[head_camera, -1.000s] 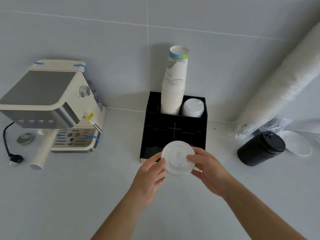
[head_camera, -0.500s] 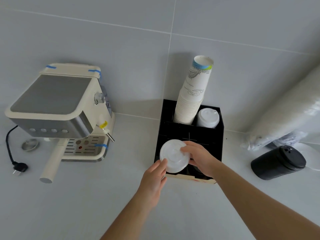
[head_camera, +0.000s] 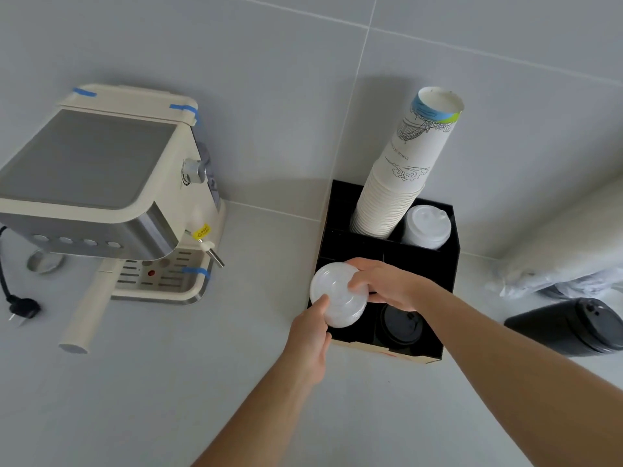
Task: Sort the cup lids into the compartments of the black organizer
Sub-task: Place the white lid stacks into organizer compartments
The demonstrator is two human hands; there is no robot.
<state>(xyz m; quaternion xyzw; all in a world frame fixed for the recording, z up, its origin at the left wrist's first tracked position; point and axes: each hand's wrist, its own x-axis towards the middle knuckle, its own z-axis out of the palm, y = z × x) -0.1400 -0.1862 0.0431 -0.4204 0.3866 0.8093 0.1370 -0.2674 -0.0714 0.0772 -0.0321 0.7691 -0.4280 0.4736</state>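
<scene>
A stack of clear plastic lids (head_camera: pixel 335 299) sits over the front left compartment of the black organizer (head_camera: pixel 448 261). My right hand (head_camera: pixel 387 284) grips the stack from above and the right. My left hand (head_camera: pixel 308 335) holds its near edge with the thumb on top. Black lids (head_camera: pixel 401 326) lie in the front right compartment. White lids (head_camera: pixel 426 225) fill the back right compartment, and a tall stack of paper cups (head_camera: pixel 401 176) stands in the back left one.
A cream espresso machine (head_camera: pixel 111 197) stands at the left with its plug (head_camera: pixel 22 310) on the counter. At the right lie a black stack of lids (head_camera: pixel 569 326) on its side and a long plastic sleeve of cups (head_camera: pixel 569 237) against the wall.
Both hands have carried the clear lid stack forward and down over the organizer's front left compartment. The camera has moved closer.
</scene>
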